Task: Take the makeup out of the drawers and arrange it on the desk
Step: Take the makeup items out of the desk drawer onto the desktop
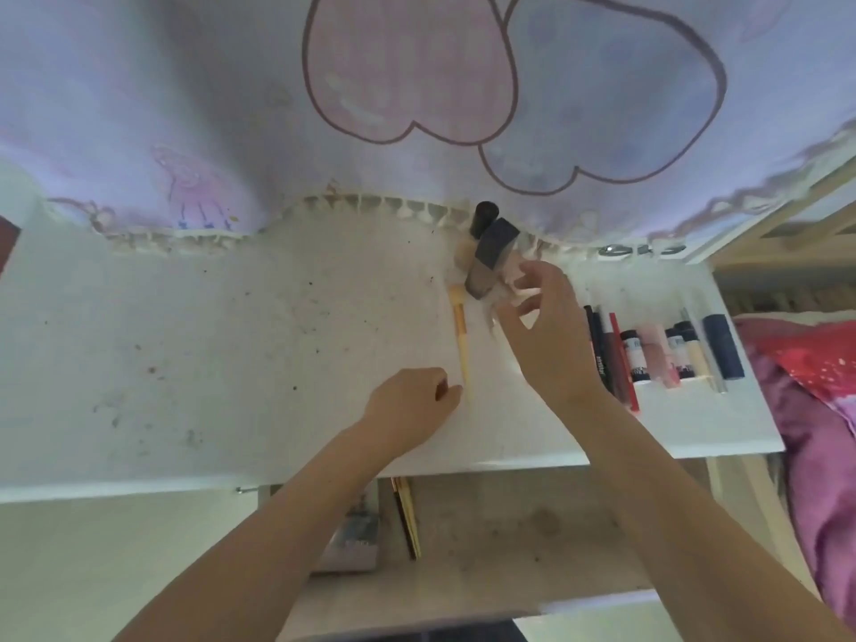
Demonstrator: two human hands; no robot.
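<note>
The right hand (542, 317) pinches a small pale pink object (509, 282) between thumb and fingertips; the object is blurred and I cannot say which kind of makeup it is. The left hand (412, 405) lies on the desk (231, 340) with fingers loosely curled, and the thumb and forefinger touch, perhaps pinch, the lower tip of a makeup brush (460, 335); the frame does not show this clearly enough to tell.

From the middle of the desk, the pink object is at about 1 o'clock, just beside a tilted bottle with a dark square cap (491, 257). A second bottle with a round dark cap (484, 220) stands behind it at 12 o'clock, against the curtain (417, 108). A row of tubes and pencils (667, 349) lies at 3 o'clock. The open drawer (509, 525) at 6 o'clock holds a thin golden item (407, 516) and a greyish flat case (356, 535).

The main risk, as I judge it, is the square-capped bottle. It already leans, and the right hand works very near to it, so a small knock could make it fall onto the brush or push the bottle behind it. The pinch on the pink object seems light, so it may slip. The right forearm also passes close above the row at 3 o'clock and could sweep the pencils out of line.
</note>
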